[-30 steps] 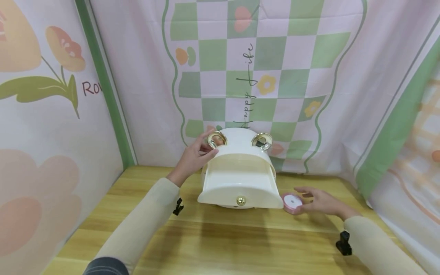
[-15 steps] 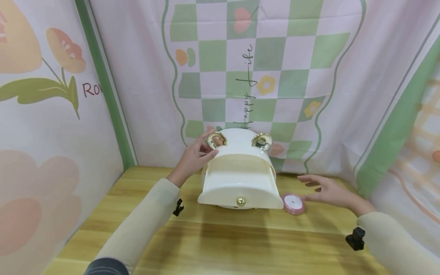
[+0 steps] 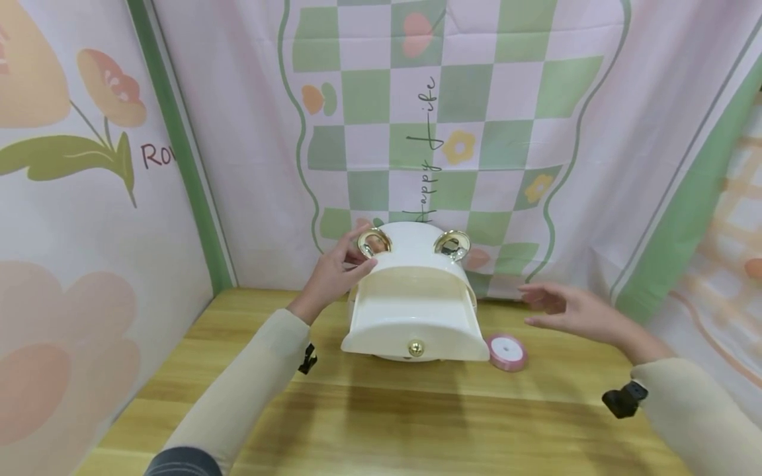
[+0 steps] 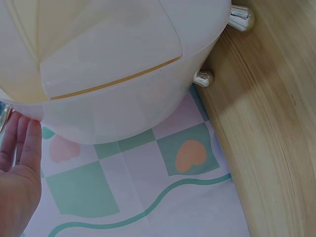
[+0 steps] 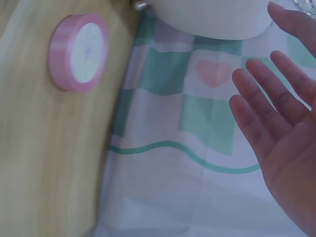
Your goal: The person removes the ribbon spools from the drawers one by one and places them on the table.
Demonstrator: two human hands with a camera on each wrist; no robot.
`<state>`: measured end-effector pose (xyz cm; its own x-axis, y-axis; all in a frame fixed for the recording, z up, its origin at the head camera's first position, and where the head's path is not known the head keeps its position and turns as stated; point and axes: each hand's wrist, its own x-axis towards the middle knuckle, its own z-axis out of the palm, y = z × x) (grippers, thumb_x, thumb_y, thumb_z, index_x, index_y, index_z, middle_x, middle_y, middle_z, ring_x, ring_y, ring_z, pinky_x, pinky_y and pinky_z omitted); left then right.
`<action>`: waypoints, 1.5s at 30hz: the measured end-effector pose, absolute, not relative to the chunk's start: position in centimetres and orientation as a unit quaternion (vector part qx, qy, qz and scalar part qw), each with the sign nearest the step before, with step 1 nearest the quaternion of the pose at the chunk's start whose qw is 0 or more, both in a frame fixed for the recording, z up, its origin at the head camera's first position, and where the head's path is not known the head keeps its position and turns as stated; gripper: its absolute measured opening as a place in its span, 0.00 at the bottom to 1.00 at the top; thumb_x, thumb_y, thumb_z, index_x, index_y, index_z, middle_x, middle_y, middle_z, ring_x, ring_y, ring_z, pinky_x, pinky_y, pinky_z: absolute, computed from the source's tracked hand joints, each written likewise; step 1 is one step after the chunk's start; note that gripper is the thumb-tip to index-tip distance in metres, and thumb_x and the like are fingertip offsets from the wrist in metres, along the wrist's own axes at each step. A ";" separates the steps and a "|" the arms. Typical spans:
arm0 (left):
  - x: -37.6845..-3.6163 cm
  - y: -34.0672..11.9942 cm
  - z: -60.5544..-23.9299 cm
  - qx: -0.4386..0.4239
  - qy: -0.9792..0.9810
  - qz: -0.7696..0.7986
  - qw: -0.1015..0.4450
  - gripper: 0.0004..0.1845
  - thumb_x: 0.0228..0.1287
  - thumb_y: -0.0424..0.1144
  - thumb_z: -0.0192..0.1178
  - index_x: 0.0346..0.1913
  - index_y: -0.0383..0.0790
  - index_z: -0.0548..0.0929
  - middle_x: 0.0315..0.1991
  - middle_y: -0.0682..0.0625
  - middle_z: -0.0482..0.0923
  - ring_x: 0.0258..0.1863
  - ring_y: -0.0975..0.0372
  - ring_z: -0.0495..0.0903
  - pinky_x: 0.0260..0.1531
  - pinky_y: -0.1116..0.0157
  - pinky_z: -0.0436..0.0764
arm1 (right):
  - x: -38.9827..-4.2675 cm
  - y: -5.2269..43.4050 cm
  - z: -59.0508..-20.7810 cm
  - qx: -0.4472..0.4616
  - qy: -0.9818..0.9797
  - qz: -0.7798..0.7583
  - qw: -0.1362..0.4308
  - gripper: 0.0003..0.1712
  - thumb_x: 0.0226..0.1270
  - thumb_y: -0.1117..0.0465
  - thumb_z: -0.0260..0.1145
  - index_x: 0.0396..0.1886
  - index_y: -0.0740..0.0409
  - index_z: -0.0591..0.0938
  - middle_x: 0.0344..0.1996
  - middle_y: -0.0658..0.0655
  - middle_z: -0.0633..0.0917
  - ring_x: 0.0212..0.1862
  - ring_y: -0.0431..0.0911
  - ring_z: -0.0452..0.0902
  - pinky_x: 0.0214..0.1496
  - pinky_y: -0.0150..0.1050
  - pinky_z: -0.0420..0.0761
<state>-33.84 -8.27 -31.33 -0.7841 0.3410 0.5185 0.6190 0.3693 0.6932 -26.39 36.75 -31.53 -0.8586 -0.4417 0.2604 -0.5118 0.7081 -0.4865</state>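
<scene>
Cream-white and shiny, the round plastic box (image 3: 415, 301) with a curved lid stands on the yellow wooden worktop (image 3: 381, 423), close to the back cloth. It has two gold rings (image 3: 452, 242) on top, a small gold knob (image 3: 416, 347) low on its front, and little silver feet (image 4: 203, 78) under it. A thin gold line runs round its side in the left wrist view.

The left hand (image 3: 336, 272) rests on the box's upper left side, fingers curled at the left gold ring; whether it pinches the ring cannot be told. The right hand (image 3: 571, 311) is in the air to the right of the box, fingers spread and straight, touching nothing.

A small pink ribbon roll (image 3: 507, 352) with a white middle lies flat on the worktop, just beside the box's front right corner and below the right hand.

Behind the box hangs a pink and green checked cloth (image 3: 440, 119) with flowers, and its bottom edge meets the worktop. Flower cloths (image 3: 89, 218) close in the left and right sides too. The front part of the worktop is wide and open.
</scene>
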 end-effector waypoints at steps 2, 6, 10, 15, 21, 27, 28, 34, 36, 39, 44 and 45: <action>-33.9 -8.3 -31.4 -0.295 -0.814 -0.478 0.145 0.36 0.71 0.51 0.62 0.76 0.74 0.57 0.43 0.50 0.81 0.45 0.61 0.82 0.52 0.62 0.82 | -26.3 36.5 -31.2 0.267 -0.920 0.279 0.072 0.32 0.65 0.58 0.74 0.66 0.58 0.76 0.54 0.59 0.84 0.50 0.38 0.79 0.49 0.40 0.84; -33.8 -8.2 -31.4 -0.293 -0.814 -0.479 0.147 0.36 0.71 0.51 0.62 0.76 0.74 0.57 0.43 0.50 0.81 0.45 0.61 0.82 0.52 0.63 0.82 | -25.9 35.7 -30.6 0.282 -0.917 0.270 0.088 0.29 0.64 0.59 0.74 0.64 0.56 0.78 0.53 0.56 0.85 0.49 0.38 0.80 0.48 0.38 0.84; -33.9 -8.2 -31.4 -0.296 -0.813 -0.479 0.151 0.36 0.71 0.51 0.63 0.76 0.73 0.57 0.43 0.50 0.81 0.44 0.61 0.82 0.51 0.62 0.82 | -25.4 34.6 -29.9 0.292 -0.912 0.276 0.087 0.27 0.65 0.60 0.74 0.63 0.54 0.79 0.52 0.55 0.85 0.48 0.39 0.82 0.47 0.35 0.84; -33.9 -8.3 -31.4 -0.297 -0.813 -0.478 0.152 0.36 0.71 0.50 0.62 0.76 0.72 0.58 0.42 0.50 0.81 0.44 0.61 0.82 0.51 0.62 0.82 | -24.8 33.0 -29.1 0.308 -0.903 0.290 0.076 0.25 0.66 0.61 0.72 0.63 0.53 0.79 0.53 0.53 0.85 0.48 0.39 0.82 0.48 0.33 0.83; -33.8 -8.3 -31.4 -0.295 -0.813 -0.479 0.152 0.36 0.71 0.50 0.62 0.76 0.73 0.58 0.43 0.50 0.81 0.45 0.61 0.82 0.51 0.63 0.82 | -24.1 31.5 -28.3 0.334 -0.893 0.289 0.088 0.23 0.67 0.62 0.72 0.61 0.50 0.80 0.51 0.48 0.86 0.47 0.39 0.84 0.48 0.34 0.84; -33.8 -8.3 -31.4 -0.294 -0.815 -0.476 0.153 0.36 0.71 0.50 0.62 0.76 0.73 0.58 0.43 0.50 0.81 0.45 0.61 0.82 0.52 0.62 0.82 | -23.4 30.0 -27.5 0.359 -0.884 0.279 0.106 0.22 0.67 0.63 0.71 0.60 0.50 0.81 0.45 0.42 0.87 0.44 0.38 0.84 0.46 0.34 0.84; -33.8 -8.3 -31.4 -0.293 -0.815 -0.475 0.154 0.36 0.71 0.50 0.62 0.76 0.72 0.58 0.43 0.50 0.81 0.45 0.61 0.82 0.52 0.62 0.82 | -23.2 29.7 -27.4 0.363 -0.883 0.277 0.109 0.21 0.67 0.63 0.71 0.59 0.50 0.82 0.45 0.42 0.87 0.43 0.38 0.84 0.45 0.34 0.84; -33.8 -8.2 -31.3 -0.291 -0.818 -0.473 0.152 0.36 0.71 0.49 0.62 0.76 0.72 0.59 0.42 0.50 0.81 0.44 0.61 0.82 0.51 0.62 0.82 | -22.5 28.1 -26.9 0.399 -0.864 0.283 0.119 0.20 0.66 0.66 0.71 0.57 0.54 0.83 0.39 0.43 0.88 0.41 0.38 0.84 0.43 0.34 0.85; -33.8 -8.2 -31.3 -0.290 -0.818 -0.472 0.151 0.35 0.71 0.49 0.62 0.76 0.72 0.58 0.42 0.50 0.81 0.44 0.61 0.82 0.51 0.63 0.82 | -22.3 27.6 -26.7 0.410 -0.856 0.289 0.122 0.19 0.65 0.66 0.72 0.56 0.56 0.83 0.37 0.45 0.88 0.39 0.38 0.84 0.41 0.33 0.85; -33.8 -8.2 -31.3 -0.288 -0.819 -0.474 0.150 0.36 0.72 0.49 0.62 0.76 0.72 0.58 0.43 0.51 0.81 0.45 0.62 0.82 0.51 0.64 0.82 | -21.8 26.8 -26.5 0.430 -0.844 0.292 0.133 0.19 0.64 0.67 0.73 0.55 0.56 0.83 0.36 0.46 0.88 0.38 0.38 0.84 0.39 0.32 0.84; -33.6 -8.2 -31.2 -0.286 -0.819 -0.475 0.150 0.36 0.72 0.48 0.62 0.76 0.72 0.58 0.43 0.51 0.81 0.45 0.62 0.81 0.52 0.65 0.81 | -21.1 25.4 -26.1 0.472 -0.819 0.284 0.160 0.22 0.60 0.70 0.74 0.54 0.55 0.84 0.38 0.43 0.87 0.37 0.37 0.84 0.37 0.30 0.84; -33.6 -8.1 -31.1 -0.286 -0.819 -0.474 0.150 0.36 0.72 0.48 0.62 0.76 0.71 0.58 0.43 0.50 0.81 0.45 0.62 0.81 0.52 0.65 0.81 | -21.0 25.1 -26.0 0.480 -0.814 0.282 0.164 0.22 0.60 0.71 0.75 0.54 0.54 0.84 0.38 0.43 0.87 0.37 0.37 0.84 0.38 0.30 0.84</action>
